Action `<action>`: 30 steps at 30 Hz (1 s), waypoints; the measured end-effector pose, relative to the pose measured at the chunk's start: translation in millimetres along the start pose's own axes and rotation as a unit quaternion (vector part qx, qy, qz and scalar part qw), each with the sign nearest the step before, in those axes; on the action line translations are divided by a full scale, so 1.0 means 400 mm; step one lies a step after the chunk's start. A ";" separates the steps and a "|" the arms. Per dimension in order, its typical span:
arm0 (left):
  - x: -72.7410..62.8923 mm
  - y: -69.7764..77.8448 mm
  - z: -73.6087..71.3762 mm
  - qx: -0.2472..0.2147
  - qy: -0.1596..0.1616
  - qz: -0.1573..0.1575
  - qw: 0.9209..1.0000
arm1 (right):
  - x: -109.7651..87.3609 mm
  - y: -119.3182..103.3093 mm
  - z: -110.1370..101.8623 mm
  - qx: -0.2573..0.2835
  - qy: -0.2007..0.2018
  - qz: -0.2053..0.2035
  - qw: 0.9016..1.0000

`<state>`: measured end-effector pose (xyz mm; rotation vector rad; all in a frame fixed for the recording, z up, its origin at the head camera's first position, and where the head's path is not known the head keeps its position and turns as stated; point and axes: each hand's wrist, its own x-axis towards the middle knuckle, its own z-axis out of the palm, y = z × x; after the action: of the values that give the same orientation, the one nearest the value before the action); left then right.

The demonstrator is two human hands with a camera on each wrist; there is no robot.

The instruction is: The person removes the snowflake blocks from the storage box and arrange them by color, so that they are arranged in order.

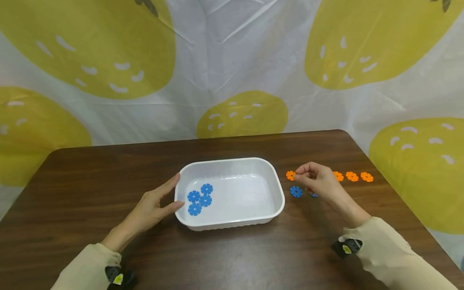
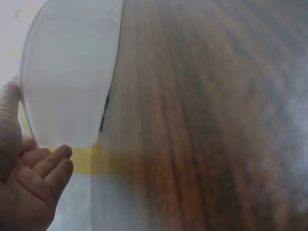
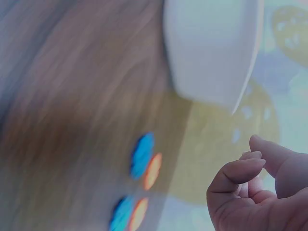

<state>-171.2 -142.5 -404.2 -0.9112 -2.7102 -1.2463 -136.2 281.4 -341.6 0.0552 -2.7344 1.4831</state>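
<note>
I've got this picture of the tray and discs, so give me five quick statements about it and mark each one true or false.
1. The left hand touches the white tray. True.
2. The right hand is to the right of the tray, near orange discs. True.
3. The tray contains orange discs. False: only blue discs are in it.
4. The discs in the tray lie toward its left end. True.
5. Every blue disc is inside the tray. False: others lie on the table.

Head cam: high, facing forward-down over the tabletop (image 1: 232,257), whole white plastic tray (image 1: 239,199) in frame. Wrist cams: low, close, rolled sideways; all three share tray, tabletop.
</note>
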 end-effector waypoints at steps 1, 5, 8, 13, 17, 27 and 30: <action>0.000 0.000 0.000 0.000 0.000 0.000 1.000 | 0.000 -0.013 0.009 0.003 -0.001 -0.005 1.000; 0.001 0.002 0.000 0.001 0.002 0.000 1.000 | 0.003 -0.058 0.051 0.027 -0.007 -0.021 0.999; 0.001 0.004 -0.001 0.001 0.002 -0.001 1.000 | 0.010 -0.086 0.086 0.047 -0.018 -0.041 0.998; -0.001 0.006 0.000 -0.002 0.000 -0.007 1.000 | 0.024 -0.119 0.149 0.067 -0.050 -0.059 0.995; -0.002 0.006 0.000 -0.001 -0.001 -0.009 1.000 | 0.032 -0.140 0.203 0.069 -0.076 -0.051 0.993; 0.000 0.010 0.001 0.002 0.001 -0.009 1.000 | 0.055 -0.175 0.327 0.053 -0.146 -0.060 0.986; 0.003 0.012 0.001 0.000 0.000 -0.009 1.000 | 0.067 -0.178 0.355 0.037 -0.160 -0.064 0.984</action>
<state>-169.5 -139.2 -401.0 -0.8890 -2.7235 -1.2499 -160.9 123.1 -358.3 0.5035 -2.8424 1.6690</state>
